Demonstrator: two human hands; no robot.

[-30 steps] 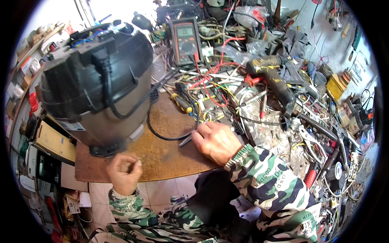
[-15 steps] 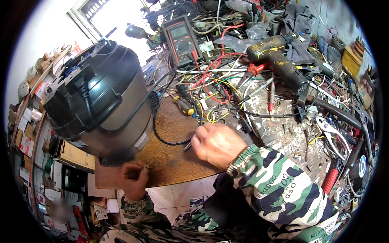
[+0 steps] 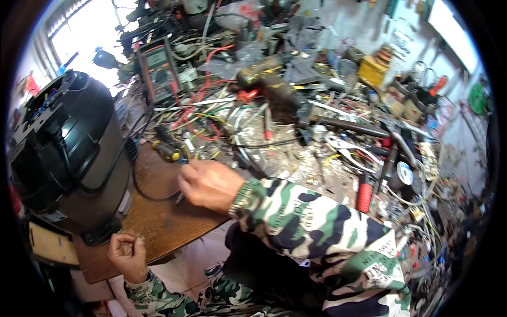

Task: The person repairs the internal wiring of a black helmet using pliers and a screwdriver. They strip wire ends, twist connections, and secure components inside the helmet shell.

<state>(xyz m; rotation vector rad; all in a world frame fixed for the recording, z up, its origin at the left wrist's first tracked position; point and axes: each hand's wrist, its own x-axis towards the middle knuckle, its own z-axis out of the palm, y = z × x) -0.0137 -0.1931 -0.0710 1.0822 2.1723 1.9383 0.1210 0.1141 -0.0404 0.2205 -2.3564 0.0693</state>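
Observation:
My right hand (image 3: 208, 185) rests low over the wooden bench top (image 3: 158, 227), fingers curled round a thin metallic thing mostly hidden beneath them, beside a black cable (image 3: 153, 197). My left hand (image 3: 127, 253) is closed in a pinch near the bench's front edge; what it holds, if anything, is too small to make out. Just behind it stands a bulky black appliance (image 3: 74, 195) with exposed blue wires on top and its cord looping down. A yellow-and-black screwdriver (image 3: 169, 152) lies beyond my right hand.
A multimeter (image 3: 158, 71) with red leads leans among tangled wires at the back. A cordless drill (image 3: 266, 84), white-handled pliers (image 3: 351, 152), a red-handled tool (image 3: 364, 195) and dense scrap cover the bench's right side. A window is at back left, hanging tools line the wall.
The view has swung toward the right, so the appliance, bench and hands appear farther left. Both hands keep their closed shape in about the same places on the bench.

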